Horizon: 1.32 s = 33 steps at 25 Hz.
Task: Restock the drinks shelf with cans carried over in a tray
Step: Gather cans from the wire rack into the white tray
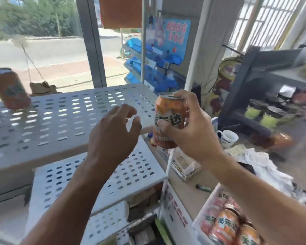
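An orange can held up beside the perforated shelf.

The right hand gripped an orange can at centre frame, fingers curled over its silver rim and thumb across the white lettering; it was upright, tipped slightly. The left hand hovered just beside it, fingers loosely spread, holding nothing. Another orange can stood on the grey shelf at upper left. More cans sat in the tray at lower right.
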Motion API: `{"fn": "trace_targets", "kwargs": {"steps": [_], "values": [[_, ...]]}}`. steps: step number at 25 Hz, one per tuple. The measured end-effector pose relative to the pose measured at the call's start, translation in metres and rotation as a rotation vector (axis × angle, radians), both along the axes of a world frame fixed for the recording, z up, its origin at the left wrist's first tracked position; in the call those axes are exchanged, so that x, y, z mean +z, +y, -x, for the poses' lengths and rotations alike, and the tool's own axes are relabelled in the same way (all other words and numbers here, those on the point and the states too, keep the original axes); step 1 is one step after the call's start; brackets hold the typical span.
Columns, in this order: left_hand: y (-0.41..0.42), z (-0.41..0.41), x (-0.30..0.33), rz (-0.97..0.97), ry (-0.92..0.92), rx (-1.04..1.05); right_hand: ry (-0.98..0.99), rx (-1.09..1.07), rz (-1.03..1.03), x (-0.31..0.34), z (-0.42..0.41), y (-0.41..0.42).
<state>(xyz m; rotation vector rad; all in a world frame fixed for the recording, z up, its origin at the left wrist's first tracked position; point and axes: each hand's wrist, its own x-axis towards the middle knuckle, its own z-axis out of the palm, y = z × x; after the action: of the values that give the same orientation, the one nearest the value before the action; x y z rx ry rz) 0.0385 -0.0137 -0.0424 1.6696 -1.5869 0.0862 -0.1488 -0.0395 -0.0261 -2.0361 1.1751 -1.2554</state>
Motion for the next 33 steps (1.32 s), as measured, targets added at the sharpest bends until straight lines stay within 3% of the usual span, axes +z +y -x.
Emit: {"fn": "trace_targets", "kwargs": {"steps": [9,17,26,33], "values": [[-0.007,0.136,-0.040,-0.137,-0.041,-0.220,-0.011,-0.257,-0.110,-0.050,0.156,0.027],[0.011,0.220,-0.073,-0.203,-0.083,-0.377,-0.027,-0.499,-0.418,-0.117,0.254,0.051],[0.017,0.294,-0.107,-0.334,-0.196,-0.493,0.005,-0.727,-0.797,-0.191,0.324,0.067],[0.016,0.299,-0.109,-0.356,-0.212,-0.486,0.174,-0.717,-0.957,-0.207,0.320,0.045]]}}
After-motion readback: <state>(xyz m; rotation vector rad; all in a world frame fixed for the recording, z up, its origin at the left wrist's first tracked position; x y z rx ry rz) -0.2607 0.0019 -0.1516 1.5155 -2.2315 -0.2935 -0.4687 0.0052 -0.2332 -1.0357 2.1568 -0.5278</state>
